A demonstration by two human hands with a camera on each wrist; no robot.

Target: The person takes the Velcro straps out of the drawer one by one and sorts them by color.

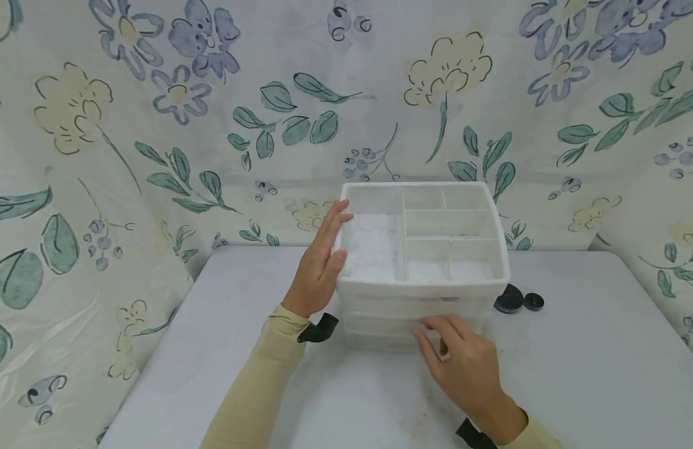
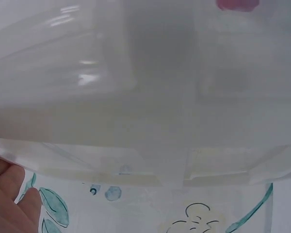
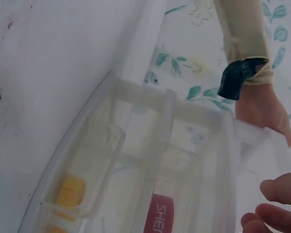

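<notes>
A white plastic drawer organizer (image 1: 425,292) with a divided top stands on the table, its translucent front facing me. My left hand (image 1: 318,268) rests along its left side, fingers extended near the top rim. In the left wrist view, some fingers (image 2: 12,194) of that hand show beside the pale plastic. My right hand (image 1: 464,362) is at the lower drawer fronts, with its fingers bent and thumb apart from them. The right wrist view shows those fingers (image 3: 279,213) with nothing visible between them; contact with the drawer is unclear. A yellow block-like thing (image 3: 71,191) shows inside the organizer.
Black round things, a larger one (image 1: 509,299) and a small disc (image 1: 534,302), lie right of the organizer. A red label with white letters (image 3: 160,213) shows at the organizer. Floral cloth (image 1: 380,125) hangs behind the white table (image 1: 172,374).
</notes>
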